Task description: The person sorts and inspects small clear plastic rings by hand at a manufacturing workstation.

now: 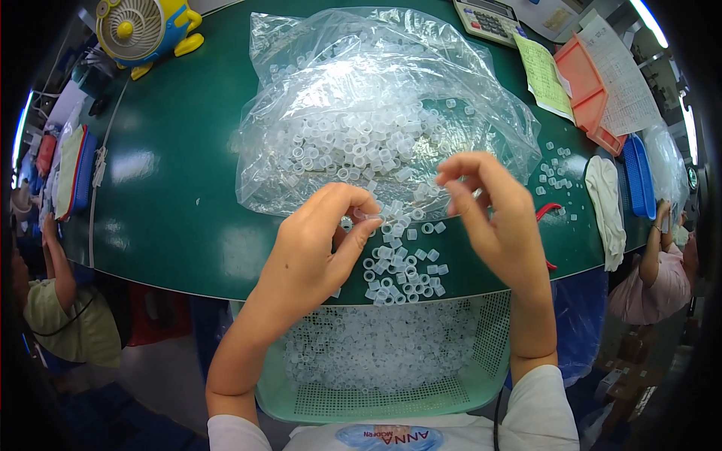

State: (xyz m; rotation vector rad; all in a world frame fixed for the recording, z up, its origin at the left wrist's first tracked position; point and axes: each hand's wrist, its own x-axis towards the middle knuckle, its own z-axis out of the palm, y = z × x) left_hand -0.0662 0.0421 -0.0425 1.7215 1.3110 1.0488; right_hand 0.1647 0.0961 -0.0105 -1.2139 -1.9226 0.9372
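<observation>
Translucent plastic rings [406, 267], short and tube-like, lie in a loose heap on the green tabletop [165, 210] in the head view, spread between my two hands and the table's near edge. My left hand [304, 240] reaches in at the upper left of that heap, thumb and forefinger brought into a narrow pinch; I cannot tell whether a ring sits between the tips. My right hand [496, 218] hangs on the other side, its thumb and curled fingers well apart, near the front of a clear plastic bag [406, 56]. This bag sprawls across the table ahead of me, with many more rings inside. Below the table edge, between my forearms, a pale green perforated basket [391, 421] holds a wide layer of the same rings. Beyond my right wrist are a red-handled tool [550, 210], partly hidden, a few scattered rings and a limp white cloth [605, 210]. Farther right stands a blue basket [638, 177]. A calculator [489, 21] lies at the far edge, a yellow-and-blue fan [139, 30] at the far left. Other people sit at either side.
</observation>
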